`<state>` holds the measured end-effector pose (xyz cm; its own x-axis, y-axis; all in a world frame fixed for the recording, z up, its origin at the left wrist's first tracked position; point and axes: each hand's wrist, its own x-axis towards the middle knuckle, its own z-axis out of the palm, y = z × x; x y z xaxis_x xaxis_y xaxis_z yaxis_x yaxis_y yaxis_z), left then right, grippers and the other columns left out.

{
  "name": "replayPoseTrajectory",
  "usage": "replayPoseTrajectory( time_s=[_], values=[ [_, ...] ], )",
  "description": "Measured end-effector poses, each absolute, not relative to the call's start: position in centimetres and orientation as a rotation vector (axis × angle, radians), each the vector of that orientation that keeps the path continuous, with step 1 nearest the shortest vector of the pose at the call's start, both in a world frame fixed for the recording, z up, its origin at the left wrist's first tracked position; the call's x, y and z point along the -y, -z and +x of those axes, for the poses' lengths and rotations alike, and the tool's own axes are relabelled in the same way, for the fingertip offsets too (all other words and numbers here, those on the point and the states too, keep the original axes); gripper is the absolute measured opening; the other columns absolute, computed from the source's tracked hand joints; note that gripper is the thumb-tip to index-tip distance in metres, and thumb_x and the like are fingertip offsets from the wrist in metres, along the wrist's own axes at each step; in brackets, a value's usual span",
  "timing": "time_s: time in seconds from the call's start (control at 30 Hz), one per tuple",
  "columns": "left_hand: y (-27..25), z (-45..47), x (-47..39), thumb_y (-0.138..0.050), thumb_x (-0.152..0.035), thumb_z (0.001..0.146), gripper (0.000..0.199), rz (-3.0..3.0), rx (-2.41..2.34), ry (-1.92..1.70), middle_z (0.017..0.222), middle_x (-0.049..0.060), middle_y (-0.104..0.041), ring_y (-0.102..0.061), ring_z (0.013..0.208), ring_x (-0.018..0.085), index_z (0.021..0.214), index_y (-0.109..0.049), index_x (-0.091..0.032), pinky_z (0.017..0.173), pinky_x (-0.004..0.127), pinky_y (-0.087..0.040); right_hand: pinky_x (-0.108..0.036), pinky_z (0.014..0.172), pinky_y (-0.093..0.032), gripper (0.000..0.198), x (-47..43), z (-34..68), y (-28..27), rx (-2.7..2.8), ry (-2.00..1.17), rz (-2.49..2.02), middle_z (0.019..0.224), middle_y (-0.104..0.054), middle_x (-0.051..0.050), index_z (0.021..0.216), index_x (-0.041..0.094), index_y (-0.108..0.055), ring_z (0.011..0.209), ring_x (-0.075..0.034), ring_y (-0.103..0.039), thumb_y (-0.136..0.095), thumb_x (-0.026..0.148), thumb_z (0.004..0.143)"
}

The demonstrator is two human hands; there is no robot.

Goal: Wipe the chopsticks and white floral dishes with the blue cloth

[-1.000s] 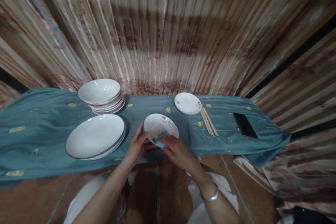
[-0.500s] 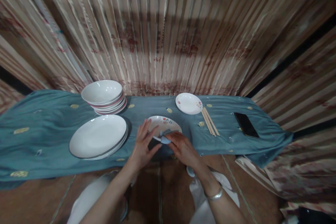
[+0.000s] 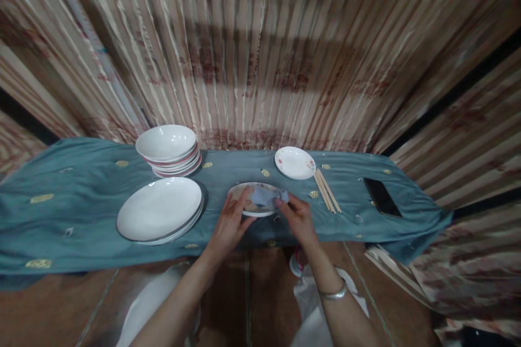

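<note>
A small white plate (image 3: 257, 214) with a floral pattern is in front of me, near the front of the cloth-covered table. My left hand (image 3: 231, 223) grips its left edge, fingers over the rim and thumb along the near side. Pinched in my right hand (image 3: 299, 218) is a thin pale-blue cloth (image 3: 265, 197), stretched across the top of the plate and hiding part of its pattern. The cloth is slightly blurred, and I cannot tell whether its left end touches my left fingers.
Left of my hands stand stacked large plates (image 3: 160, 209), with stacked bowls (image 3: 166, 143) behind them. Another flowered plate (image 3: 295, 163) lies at the back, beside several chopsticks (image 3: 326, 191). A black phone (image 3: 381, 197) rests farther right on the teal tablecloth (image 3: 89, 190). A curtain (image 3: 244, 54) hangs behind.
The bunched cloth is now spread out over the plate. My right hand has moved right and up with it, while my left hand has shifted slightly right onto the plate's edge.
</note>
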<state>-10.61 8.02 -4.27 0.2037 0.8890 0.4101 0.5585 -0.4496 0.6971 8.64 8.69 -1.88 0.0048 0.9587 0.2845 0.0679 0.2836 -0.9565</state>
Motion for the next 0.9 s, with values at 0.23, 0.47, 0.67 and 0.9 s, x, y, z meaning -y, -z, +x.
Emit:
replayPoseTrajectory(
  time_s=[0.23, 0.47, 0.67, 0.9],
  values=[
    [3.0, -9.9, -8.9, -0.066, -0.031, 0.076, 0.027, 1.834, -1.352, -1.271, 0.109, 0.007, -0.071, -0.059, 0.107, 0.029, 0.102, -0.071, -0.026, 0.100, 0.045, -0.037, -0.040, 0.087, -0.050, 0.039, -10.2, 11.0, 0.3, 0.870, -0.816, -1.003, 0.096, -0.072, -0.006, 0.100, 0.018, -0.071, 0.094, -0.023, -0.065, -0.069, 0.046, 0.073],
    [1.1, -9.7, -8.0, -0.065, -0.024, 0.066, 0.011, 1.268, -1.301, -1.383, 0.067, 0.000, -0.065, -0.057, 0.062, 0.018, 0.074, -0.072, -0.021, 0.065, 0.029, -0.044, -0.047, 0.109, -0.033, 0.040, -6.6, 5.5, -0.3, 1.838, -0.281, -1.059, 0.143, -0.046, -0.007, 0.132, 0.026, -0.052, 0.135, -0.025, -0.037, -0.047, 0.032, 0.093],
    [1.7, -10.4, -7.5, -0.059, -0.013, 0.055, 0.029, 0.970, -1.077, -1.435, 0.070, -0.001, -0.069, -0.058, 0.065, 0.016, 0.081, -0.072, -0.019, 0.066, 0.027, -0.046, -0.055, 0.113, -0.014, 0.049, -6.1, 2.3, 0.6, 2.199, 0.074, -1.123, 0.147, -0.041, -0.008, 0.140, 0.027, -0.042, 0.143, -0.029, -0.018, -0.049, 0.028, 0.092],
    [1.7, -10.6, -8.0, -0.073, -0.020, 0.054, 0.019, 0.793, -0.975, -1.477, 0.062, -0.002, -0.066, -0.057, 0.059, 0.014, 0.072, -0.070, -0.017, 0.061, 0.025, -0.044, -0.058, 0.112, -0.008, 0.047, -8.0, 2.2, 0.6, 2.140, 0.064, -1.136, 0.148, -0.039, -0.007, 0.139, 0.029, -0.041, 0.143, -0.031, -0.013, -0.044, 0.030, 0.093]
  ],
)
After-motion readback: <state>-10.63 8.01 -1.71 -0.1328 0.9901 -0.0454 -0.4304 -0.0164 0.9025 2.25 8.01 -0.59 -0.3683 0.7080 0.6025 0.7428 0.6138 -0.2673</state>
